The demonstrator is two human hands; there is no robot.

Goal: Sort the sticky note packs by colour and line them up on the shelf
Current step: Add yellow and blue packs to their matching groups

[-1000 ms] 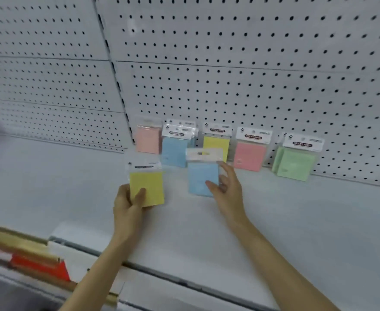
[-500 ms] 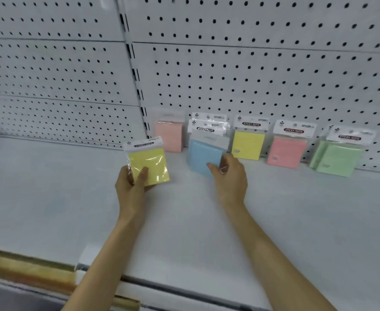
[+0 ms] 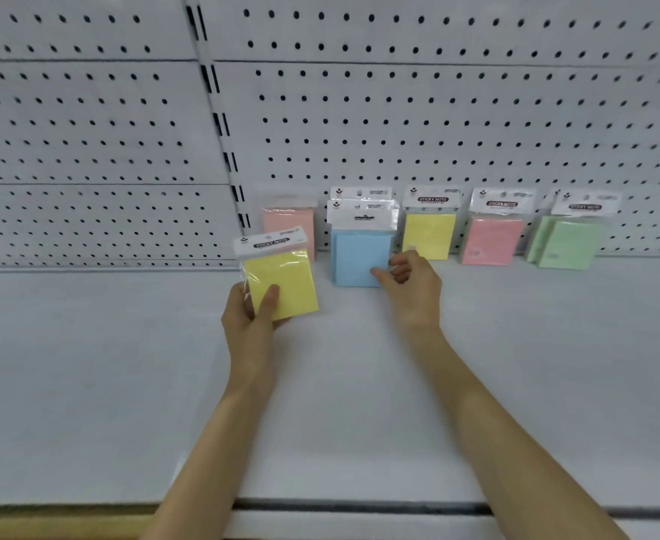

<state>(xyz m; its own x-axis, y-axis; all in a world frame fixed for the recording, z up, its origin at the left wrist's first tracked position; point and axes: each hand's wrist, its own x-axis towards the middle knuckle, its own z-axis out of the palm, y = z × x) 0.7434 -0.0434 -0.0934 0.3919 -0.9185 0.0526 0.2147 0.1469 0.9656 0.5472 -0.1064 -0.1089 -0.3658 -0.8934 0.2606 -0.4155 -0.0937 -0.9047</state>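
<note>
The left hand [image 3: 250, 317] grips a yellow pack [image 3: 281, 282] by its lower left corner, thumb on the front, and holds it tilted just above the shelf [image 3: 126, 364]. The right hand [image 3: 410, 282] is apart from it, at the lower right corner of a blue pack [image 3: 359, 259]. Its thumb lies on the front and its fingers curl at the edge, so it seems to pinch that corner.

A second ago the blue pack was held well forward of the row. Now it stands at the back, leaning on the other blue packs [image 3: 359, 194] against the pegboard wall [image 3: 437, 130]. By the look of it, blue is now gathered in one place.

The held yellow pack has stayed in the left hand. Its match, the standing yellow pack [image 3: 429, 235], is just right of the blue ones. A pink pack [image 3: 289, 228] stands left of the blue, a second pink pack [image 3: 492, 241] right of the yellow, then green packs [image 3: 566, 243]. The two pinks are apart, so sorting looks unfinished.
</note>
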